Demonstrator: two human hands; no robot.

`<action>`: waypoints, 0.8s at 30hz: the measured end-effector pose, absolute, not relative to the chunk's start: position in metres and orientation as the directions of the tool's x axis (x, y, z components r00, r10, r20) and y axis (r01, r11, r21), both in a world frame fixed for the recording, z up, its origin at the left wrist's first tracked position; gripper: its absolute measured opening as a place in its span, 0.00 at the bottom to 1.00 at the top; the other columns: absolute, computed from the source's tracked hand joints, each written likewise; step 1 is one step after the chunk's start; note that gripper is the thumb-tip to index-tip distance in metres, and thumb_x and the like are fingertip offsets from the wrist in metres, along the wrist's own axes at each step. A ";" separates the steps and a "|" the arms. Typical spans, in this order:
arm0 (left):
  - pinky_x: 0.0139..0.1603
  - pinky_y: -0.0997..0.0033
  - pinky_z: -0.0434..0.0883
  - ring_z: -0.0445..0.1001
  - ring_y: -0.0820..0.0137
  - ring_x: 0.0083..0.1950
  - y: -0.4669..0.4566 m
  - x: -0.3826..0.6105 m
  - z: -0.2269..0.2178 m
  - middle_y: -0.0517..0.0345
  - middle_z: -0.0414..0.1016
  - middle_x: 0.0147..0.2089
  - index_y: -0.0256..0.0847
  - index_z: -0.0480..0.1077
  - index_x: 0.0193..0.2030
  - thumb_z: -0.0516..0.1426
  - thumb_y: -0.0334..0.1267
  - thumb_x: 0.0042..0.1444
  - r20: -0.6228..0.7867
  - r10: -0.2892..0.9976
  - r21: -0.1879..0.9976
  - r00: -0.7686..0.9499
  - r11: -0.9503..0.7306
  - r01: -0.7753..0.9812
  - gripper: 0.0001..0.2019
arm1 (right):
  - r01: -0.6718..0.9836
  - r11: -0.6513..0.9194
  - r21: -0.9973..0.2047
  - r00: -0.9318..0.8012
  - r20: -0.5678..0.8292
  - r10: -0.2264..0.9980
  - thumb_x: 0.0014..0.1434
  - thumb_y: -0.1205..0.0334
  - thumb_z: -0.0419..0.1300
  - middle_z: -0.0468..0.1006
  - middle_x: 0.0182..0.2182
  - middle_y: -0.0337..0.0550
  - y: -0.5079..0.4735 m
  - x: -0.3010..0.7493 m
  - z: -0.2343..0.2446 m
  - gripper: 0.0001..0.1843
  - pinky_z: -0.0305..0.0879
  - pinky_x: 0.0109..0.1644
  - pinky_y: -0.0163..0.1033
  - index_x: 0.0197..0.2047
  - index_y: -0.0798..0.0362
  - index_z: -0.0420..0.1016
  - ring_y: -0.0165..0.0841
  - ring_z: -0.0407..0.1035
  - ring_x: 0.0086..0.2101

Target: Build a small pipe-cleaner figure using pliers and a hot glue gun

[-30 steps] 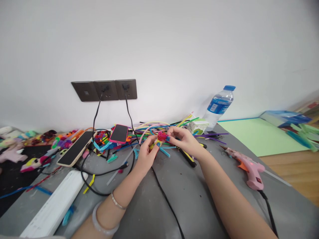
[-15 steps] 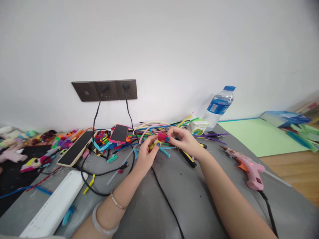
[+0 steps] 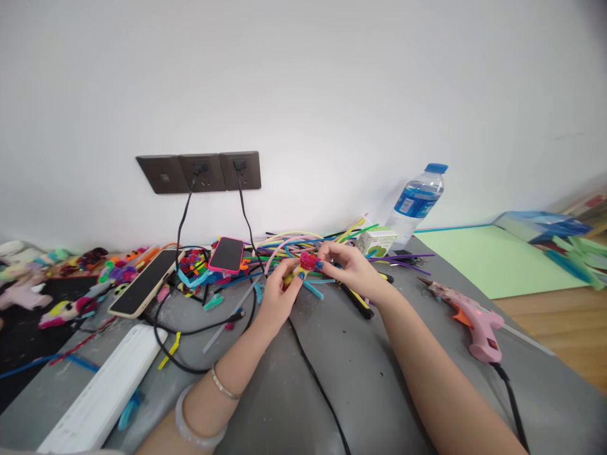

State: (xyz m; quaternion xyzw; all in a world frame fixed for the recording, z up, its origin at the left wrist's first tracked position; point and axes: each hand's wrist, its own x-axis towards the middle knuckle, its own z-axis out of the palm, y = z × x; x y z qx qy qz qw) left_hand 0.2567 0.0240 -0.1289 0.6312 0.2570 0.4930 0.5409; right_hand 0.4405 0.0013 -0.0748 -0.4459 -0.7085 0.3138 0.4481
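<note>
In my left hand [image 3: 279, 294] is a small red and yellow pipe-cleaner figure [image 3: 308, 261], gripped between thumb and fingers. My right hand [image 3: 351, 268] pinches the red part at its right side with thumb and forefinger. The fingertips hide much of the figure. Just behind both hands lies a heap of coloured pipe cleaners [image 3: 294, 239]. Below my right wrist are the yellow and black handles of a tool [image 3: 358, 300], its head hidden. A short blue pipe-cleaner piece [image 3: 313, 291] rests beneath the figure.
On the right lies a pink glue gun [image 3: 478, 322] with its cord. A water bottle [image 3: 417, 202] and a small box [image 3: 376, 241] stand at the wall. Left are two phones [image 3: 147, 284] [image 3: 227, 255], black cables [image 3: 308, 360], a white power strip [image 3: 104, 392] and fuzzy figures [image 3: 66, 311].
</note>
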 end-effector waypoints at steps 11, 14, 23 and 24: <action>0.57 0.63 0.71 0.74 0.60 0.58 0.023 0.256 -0.127 0.48 0.77 0.54 0.41 0.71 0.51 0.58 0.46 0.61 0.347 0.860 0.936 0.374 -0.292 -0.196 0.15 | 0.347 0.408 -0.845 -0.198 0.359 0.912 0.59 0.62 0.58 0.67 0.26 0.37 0.001 0.440 -0.073 0.06 0.57 0.33 0.36 0.31 0.52 0.66 0.30 0.60 0.28; 0.57 0.63 0.71 0.75 0.61 0.57 0.022 0.256 -0.126 0.48 0.77 0.54 0.41 0.71 0.51 0.58 0.45 0.61 0.351 0.860 0.935 0.370 -0.303 -0.183 0.14 | 0.340 0.413 -0.845 -0.202 0.363 0.910 0.59 0.62 0.58 0.67 0.27 0.38 0.001 0.440 -0.073 0.06 0.57 0.33 0.36 0.31 0.52 0.66 0.30 0.60 0.29; 0.57 0.64 0.70 0.75 0.62 0.56 0.023 0.257 -0.128 0.49 0.77 0.54 0.41 0.71 0.51 0.57 0.43 0.62 0.351 0.855 0.935 0.381 -0.300 -0.188 0.14 | 0.337 0.406 -0.850 -0.200 0.356 0.913 0.59 0.62 0.58 0.67 0.27 0.37 0.001 0.439 -0.072 0.06 0.57 0.33 0.36 0.31 0.52 0.66 0.30 0.60 0.29; 0.57 0.64 0.70 0.75 0.62 0.56 0.023 0.256 -0.128 0.49 0.77 0.54 0.41 0.71 0.51 0.57 0.43 0.62 0.350 0.856 0.936 0.380 -0.300 -0.185 0.14 | 0.337 0.406 -0.849 -0.202 0.357 0.912 0.59 0.62 0.58 0.67 0.27 0.37 0.001 0.439 -0.072 0.06 0.57 0.34 0.36 0.31 0.52 0.66 0.30 0.60 0.29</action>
